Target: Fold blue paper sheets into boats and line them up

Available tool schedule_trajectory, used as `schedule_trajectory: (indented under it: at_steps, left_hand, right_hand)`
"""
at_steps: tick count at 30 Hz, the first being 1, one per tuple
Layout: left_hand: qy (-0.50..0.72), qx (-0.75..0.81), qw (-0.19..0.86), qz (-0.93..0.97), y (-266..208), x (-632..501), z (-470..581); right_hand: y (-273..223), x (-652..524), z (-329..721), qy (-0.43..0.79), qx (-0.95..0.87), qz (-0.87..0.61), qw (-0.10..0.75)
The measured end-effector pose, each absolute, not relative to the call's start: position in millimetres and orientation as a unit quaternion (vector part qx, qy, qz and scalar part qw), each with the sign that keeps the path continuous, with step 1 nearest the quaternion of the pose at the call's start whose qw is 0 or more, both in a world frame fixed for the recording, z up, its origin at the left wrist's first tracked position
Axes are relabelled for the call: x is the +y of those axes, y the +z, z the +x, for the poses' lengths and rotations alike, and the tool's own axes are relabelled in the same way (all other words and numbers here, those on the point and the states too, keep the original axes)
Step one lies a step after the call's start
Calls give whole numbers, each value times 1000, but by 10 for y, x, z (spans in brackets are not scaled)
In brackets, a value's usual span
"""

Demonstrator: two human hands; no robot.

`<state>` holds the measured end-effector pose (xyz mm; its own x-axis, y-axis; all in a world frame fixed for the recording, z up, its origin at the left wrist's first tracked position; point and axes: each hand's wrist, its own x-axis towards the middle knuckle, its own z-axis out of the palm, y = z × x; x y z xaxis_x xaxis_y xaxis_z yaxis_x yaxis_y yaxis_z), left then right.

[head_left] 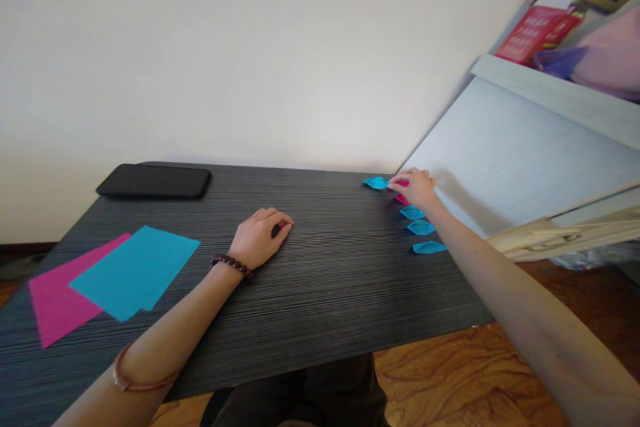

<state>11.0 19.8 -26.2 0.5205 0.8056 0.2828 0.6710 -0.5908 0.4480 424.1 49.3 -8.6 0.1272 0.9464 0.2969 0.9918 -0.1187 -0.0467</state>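
My right hand (pixel 415 188) reaches to the far right of the table, thumb and fingers pinched at the right tip of a blue folded paper boat (pixel 375 183). Just under that hand, a pink folded paper piece (pixel 401 199) is partly covered, and more pink shows by the fingers. Nearer to me, three blue paper boats lie in a row: one (pixel 413 213) by the wrist, another (pixel 421 227) below it, and the nearest (pixel 429 248) beside my forearm. My left hand (pixel 263 235) rests on the tabletop, fingers curled, thumb against the forefinger, nothing visible in it.
Blue paper sheets (pixel 135 270) overlap pink paper (pixel 67 293) on the left of the dark table (pixel 310 307). A black phone-like slab (pixel 155 181) lies at the back left. A pale cabinet panel (pixel 525 140) borders the right side, beneath a shelf with a red box (pixel 535 33).
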Motion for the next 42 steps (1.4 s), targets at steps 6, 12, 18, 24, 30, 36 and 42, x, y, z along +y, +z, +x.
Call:
schedule_trajectory:
  at_steps: [6,12,18,24,30,36,42]
  left_hand:
    - [228,429,137,863,-268,194,112]
    - [224,431,129,865,-253,177,114]
    - [225,452,91,858,-257,63,169]
    - [181,491,34,851,-321,-45,66]
    - [148,483,10,863,-331,-97,1]
    - [146,499,-11,854,-315,-105,52]
    - [137,506,-14,851,-321,-98,90]
  right_hand:
    - [-100,505,4201,-91,-636,-750,158]
    - [-112,366,3717,-71,-672,-712,191]
    - [-269,141,2821,3,-746,-615,255]
    - [-451,9,2161,-1,-742,-622,249]
    - [-459,-39,2073,-9,-730,-643,231]
    - [-420,-25,2092,-3,-724,-649,234]
    - [-425,-15,2084,-3,-726,-646,235]
